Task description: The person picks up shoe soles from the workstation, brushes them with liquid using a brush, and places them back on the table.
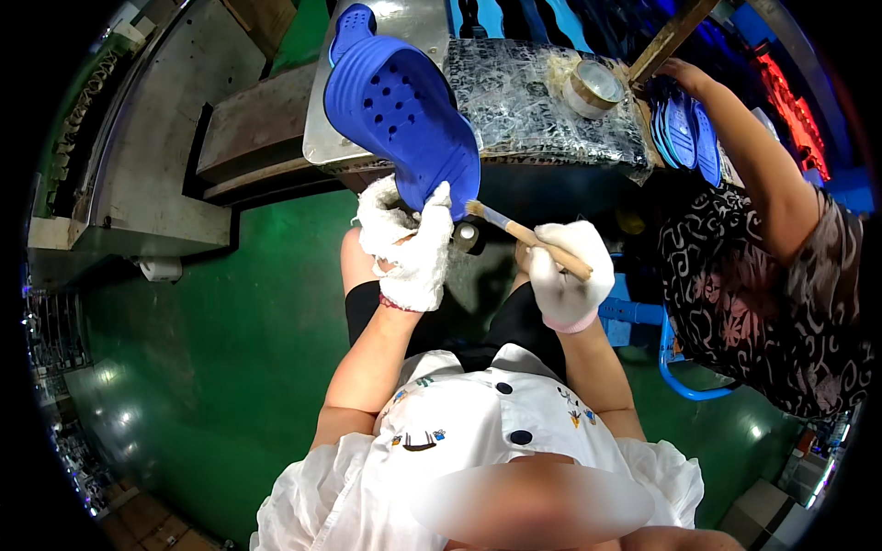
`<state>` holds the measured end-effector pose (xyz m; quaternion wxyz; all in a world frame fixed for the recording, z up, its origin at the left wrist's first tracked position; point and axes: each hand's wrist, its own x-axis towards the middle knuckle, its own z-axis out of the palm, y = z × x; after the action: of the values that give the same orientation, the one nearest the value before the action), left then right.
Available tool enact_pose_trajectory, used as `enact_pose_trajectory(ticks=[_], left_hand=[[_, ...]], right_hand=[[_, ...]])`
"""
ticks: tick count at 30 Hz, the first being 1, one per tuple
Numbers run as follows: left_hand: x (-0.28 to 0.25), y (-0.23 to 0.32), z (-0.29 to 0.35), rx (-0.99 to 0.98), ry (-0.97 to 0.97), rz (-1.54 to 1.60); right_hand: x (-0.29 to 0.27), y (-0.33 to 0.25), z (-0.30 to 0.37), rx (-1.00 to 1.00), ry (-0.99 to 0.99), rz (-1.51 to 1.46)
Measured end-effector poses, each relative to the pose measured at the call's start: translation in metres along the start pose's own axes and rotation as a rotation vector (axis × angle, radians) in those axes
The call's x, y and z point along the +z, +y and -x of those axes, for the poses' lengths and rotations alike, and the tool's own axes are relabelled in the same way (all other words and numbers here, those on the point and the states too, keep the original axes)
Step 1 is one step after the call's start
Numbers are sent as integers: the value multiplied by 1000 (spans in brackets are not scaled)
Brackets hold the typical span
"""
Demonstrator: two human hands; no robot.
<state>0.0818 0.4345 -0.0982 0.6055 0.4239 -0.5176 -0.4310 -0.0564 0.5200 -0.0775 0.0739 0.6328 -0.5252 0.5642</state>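
Note:
My left hand (pixel 409 248), in a white knitted glove, grips the narrow end of a blue foam clog (pixel 404 101). Its wide end has a cluster of round holes and ridged sides, and it points away from me over the table edge. In my right hand (pixel 571 271), also gloved in white, is a wooden-handled paintbrush (pixel 528 237). The brush's bristles are at the right edge of the clog's narrow end; whether they touch it I cannot tell. Past the clog, another blue foam piece with holes (pixel 352 32) lies on the table.
A round tub (pixel 593 89) stands on the plastic-wrapped table (pixel 514 101). To the right, a co-worker's arm (pixel 758 156) reaches toward a stack of blue soles (pixel 678 133). A blue chair (pixel 689 372) is beside me. Metal machinery (pixel 161 101) stands on the left.

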Motion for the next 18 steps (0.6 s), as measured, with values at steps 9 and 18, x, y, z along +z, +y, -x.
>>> enact_pose_trajectory(ticks=[9,18], left_hand=[[-2,3,-1,5,50,35],[0,2,-2,32,10,71]], right_hand=[[-7,-2,-1,81,10,36],[-8,-2,0,135,32,-59]])
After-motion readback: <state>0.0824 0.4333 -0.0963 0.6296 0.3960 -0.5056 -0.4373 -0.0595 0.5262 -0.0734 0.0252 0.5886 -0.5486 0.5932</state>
